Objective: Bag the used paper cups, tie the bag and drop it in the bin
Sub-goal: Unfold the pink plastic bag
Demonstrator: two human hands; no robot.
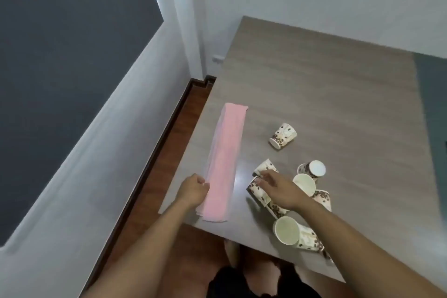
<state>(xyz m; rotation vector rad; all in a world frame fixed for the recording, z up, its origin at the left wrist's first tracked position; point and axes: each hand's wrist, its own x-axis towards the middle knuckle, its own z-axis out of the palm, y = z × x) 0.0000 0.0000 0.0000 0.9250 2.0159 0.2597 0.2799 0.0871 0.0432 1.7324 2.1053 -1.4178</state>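
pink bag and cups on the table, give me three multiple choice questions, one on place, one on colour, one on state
1. Where does the bag lie relative to the cups?
A) to their left
B) to their right
C) on top of them

2. What colour is the bag?
A) black
B) pink
C) green

3. What state is the bag in?
A) folded flat
B) open and full
C) tied shut

Answers:
1 A: it lies along the left edge of the table, with the cups to its right.
2 B: it is pale pink along its whole length.
3 A: it is a long flat strip, with the left hand at its near edge.
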